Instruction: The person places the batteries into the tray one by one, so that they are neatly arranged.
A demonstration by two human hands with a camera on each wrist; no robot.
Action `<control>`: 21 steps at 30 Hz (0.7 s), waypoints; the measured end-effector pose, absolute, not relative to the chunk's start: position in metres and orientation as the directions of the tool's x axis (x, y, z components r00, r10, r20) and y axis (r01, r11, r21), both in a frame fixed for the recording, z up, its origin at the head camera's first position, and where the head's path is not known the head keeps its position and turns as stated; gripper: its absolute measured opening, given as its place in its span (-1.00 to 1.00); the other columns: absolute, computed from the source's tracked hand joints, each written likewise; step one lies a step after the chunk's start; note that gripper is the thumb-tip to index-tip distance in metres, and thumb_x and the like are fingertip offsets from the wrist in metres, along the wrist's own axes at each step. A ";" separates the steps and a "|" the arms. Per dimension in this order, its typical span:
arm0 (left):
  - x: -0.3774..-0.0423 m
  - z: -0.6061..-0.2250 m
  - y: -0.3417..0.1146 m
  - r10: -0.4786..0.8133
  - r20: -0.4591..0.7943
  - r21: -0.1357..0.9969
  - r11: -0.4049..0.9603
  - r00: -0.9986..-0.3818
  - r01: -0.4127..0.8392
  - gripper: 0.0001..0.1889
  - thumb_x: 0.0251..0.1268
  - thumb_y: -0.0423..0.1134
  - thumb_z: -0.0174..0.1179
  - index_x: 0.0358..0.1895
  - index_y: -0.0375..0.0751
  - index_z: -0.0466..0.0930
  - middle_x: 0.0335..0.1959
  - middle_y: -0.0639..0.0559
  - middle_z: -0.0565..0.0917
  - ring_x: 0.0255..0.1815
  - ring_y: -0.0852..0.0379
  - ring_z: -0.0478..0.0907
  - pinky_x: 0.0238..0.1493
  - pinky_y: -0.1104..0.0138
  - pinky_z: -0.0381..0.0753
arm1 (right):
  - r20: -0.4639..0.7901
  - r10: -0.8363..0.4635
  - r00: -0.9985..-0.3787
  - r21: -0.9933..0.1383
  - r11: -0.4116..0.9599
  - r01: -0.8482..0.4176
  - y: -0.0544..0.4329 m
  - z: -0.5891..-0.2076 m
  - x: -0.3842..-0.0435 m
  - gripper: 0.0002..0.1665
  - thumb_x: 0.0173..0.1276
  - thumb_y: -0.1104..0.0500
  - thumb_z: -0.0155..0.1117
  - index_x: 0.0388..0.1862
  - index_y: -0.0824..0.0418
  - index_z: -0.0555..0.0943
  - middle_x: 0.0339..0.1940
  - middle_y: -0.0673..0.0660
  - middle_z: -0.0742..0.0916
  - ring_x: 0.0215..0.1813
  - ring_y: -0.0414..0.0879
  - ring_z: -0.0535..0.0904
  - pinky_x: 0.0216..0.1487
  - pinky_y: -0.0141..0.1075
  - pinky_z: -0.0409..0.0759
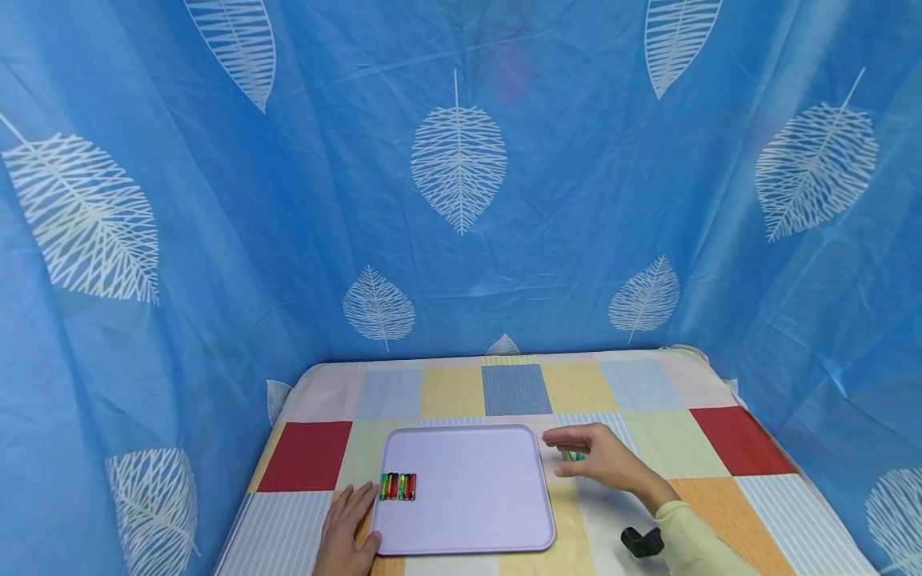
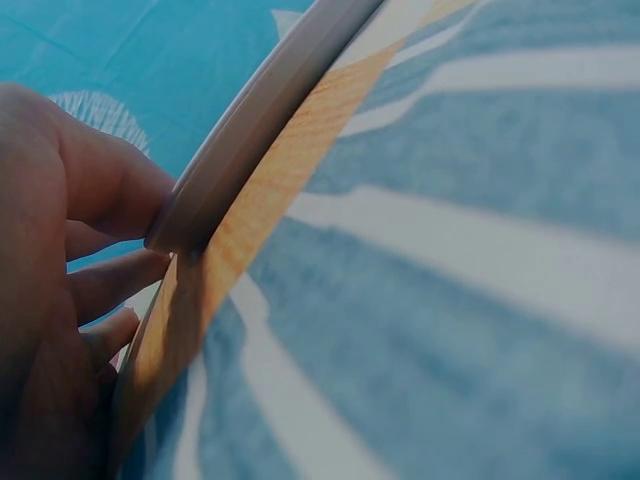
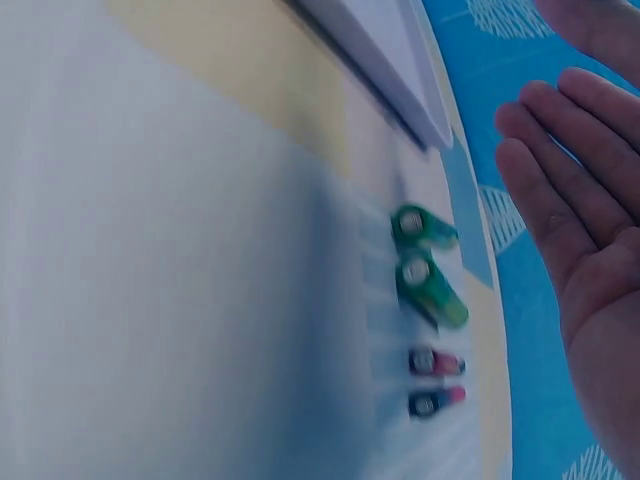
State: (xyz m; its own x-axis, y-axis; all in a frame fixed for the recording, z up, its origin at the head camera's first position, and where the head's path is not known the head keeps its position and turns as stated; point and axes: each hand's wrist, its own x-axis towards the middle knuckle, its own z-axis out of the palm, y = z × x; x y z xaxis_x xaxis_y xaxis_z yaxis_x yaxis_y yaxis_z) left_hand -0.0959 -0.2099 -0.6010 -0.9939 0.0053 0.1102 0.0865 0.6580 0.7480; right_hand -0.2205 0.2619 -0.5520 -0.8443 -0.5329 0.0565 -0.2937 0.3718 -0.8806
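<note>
A row of several green and red batteries [image 1: 398, 486] lies side by side at the left edge of a pale lilac tray [image 1: 475, 488]. My left hand [image 1: 350, 524] rests along the tray's left side, with its thumb at the near left corner; the left wrist view shows its digits against the rim [image 2: 240, 130]. Beyond the tray's right edge, my right hand [image 1: 601, 460] hovers with extended fingers and nothing held. Below it, the right wrist view shows two green batteries [image 3: 430, 290] and two smaller red ones [image 3: 437, 362] on the cloth, mostly hidden from the head view.
A patchwork cloth [image 1: 515, 390] of coloured squares covers the table under the tray. Blue curtains [image 1: 461, 296] with white leaf prints surround the table at the back and both sides. A black device [image 1: 641, 542] sits by my right wrist.
</note>
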 end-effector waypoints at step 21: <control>-0.097 -0.597 -0.209 -0.024 0.009 0.757 0.653 -1.000 -0.009 -0.24 0.13 -0.45 0.33 0.54 -0.34 0.52 0.59 -0.37 0.49 0.72 -0.50 0.06 0.72 -0.45 -0.13 | -0.006 -0.409 -0.912 -0.835 0.504 -0.221 0.316 -0.543 -0.218 -0.30 0.34 0.15 0.64 0.43 0.31 0.67 0.39 0.31 0.76 0.40 0.28 0.72 0.38 0.15 0.72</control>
State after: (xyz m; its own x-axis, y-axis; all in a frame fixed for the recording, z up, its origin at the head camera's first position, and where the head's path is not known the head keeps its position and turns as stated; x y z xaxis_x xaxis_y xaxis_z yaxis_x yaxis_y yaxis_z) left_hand -0.0969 -0.2088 -0.5969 -0.9997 -0.0244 0.0086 -0.0094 0.6530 0.7573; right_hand -0.2180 0.3156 -0.5431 -0.9124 -0.4092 -0.0060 -0.2207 0.5042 -0.8349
